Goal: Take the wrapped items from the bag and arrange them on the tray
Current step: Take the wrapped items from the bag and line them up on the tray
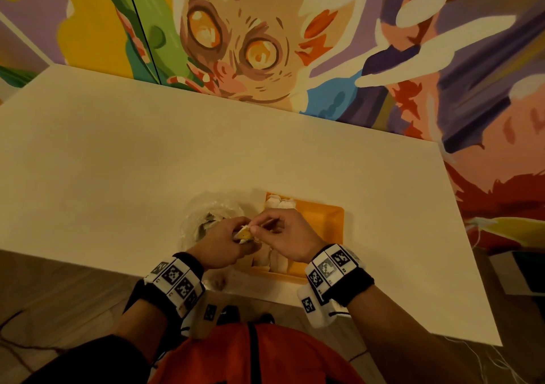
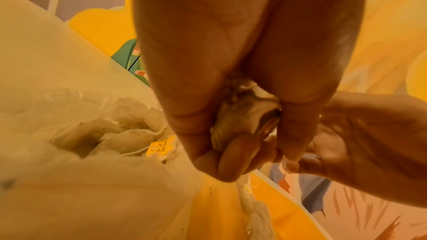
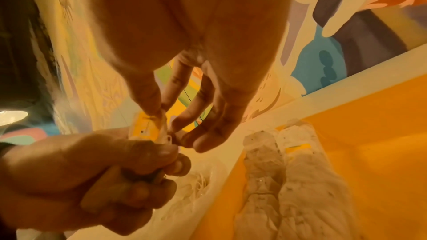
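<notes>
My left hand [image 1: 233, 240] grips a small wrapped item [image 1: 244, 233] with a yellow tag, above the gap between bag and tray. My right hand [image 1: 267, 230] pinches the tag end of the wrapped item [image 3: 153, 130] with thumb and forefinger. The clear plastic bag [image 1: 206, 215] lies open on the table left of the hands; several wrapped items [image 2: 120, 134] are inside it. The orange tray [image 1: 324, 215] sits to the right. White wrapped items [image 3: 284, 161] lie in a row along its left side, partly hidden by my right hand in the head view.
The white table [image 1: 147, 153] stretches far and left, with its front edge close to my body. A painted mural wall [image 1: 265, 44] stands behind the table. The tray's right half [image 3: 369, 134] is bare orange.
</notes>
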The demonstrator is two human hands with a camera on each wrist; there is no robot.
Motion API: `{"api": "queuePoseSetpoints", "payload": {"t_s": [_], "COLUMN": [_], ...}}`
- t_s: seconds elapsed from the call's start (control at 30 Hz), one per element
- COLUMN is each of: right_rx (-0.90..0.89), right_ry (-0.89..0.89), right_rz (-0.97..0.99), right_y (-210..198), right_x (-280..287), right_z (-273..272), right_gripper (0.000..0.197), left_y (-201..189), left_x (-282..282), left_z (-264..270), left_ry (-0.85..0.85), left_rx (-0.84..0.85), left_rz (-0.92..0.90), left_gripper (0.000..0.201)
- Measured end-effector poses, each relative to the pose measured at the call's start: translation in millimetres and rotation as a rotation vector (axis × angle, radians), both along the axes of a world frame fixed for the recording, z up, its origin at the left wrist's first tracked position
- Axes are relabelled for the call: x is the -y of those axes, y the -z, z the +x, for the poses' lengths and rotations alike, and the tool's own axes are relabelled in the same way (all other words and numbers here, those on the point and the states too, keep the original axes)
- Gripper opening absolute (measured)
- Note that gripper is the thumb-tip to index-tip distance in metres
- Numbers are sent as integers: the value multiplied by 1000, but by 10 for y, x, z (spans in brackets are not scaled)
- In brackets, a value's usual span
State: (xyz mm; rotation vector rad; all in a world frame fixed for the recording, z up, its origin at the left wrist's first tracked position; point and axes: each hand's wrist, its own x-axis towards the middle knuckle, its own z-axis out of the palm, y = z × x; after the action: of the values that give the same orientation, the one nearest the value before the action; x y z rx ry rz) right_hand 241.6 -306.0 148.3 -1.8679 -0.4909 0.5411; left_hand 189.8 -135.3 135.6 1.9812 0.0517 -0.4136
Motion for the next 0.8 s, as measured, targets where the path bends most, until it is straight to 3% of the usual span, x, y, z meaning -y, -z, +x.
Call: {"api": "queuePoseSetpoints", "payload": {"t_s": [0.17, 0.37, 0.43, 0.53, 0.73, 0.8], "right_rx": [44, 146, 162, 152, 89, 77], "right_ry": [154, 185, 166, 166, 158, 143], "right_rz": [43, 5, -33, -37, -65, -105], "right_y": [15, 2, 27, 78, 196, 217], "right_x": [3, 81, 96, 84, 157, 197], "right_z": [51, 95, 98, 67, 24, 8], "right_gripper": [3, 9, 10, 11, 8, 22], "left_y": [63, 55, 38, 20, 83, 116], "left_x": [-24, -85, -70, -16, 7, 17], "left_z": [0, 33, 57, 92, 106, 100], "left_ry": [-6, -121, -145, -163, -209, -213], "left_rx": [-14, 17, 98, 212, 235, 233], "left_rz": [9, 45, 43, -1, -68, -50], "left_gripper": [20, 46, 37, 7, 9, 9]}}
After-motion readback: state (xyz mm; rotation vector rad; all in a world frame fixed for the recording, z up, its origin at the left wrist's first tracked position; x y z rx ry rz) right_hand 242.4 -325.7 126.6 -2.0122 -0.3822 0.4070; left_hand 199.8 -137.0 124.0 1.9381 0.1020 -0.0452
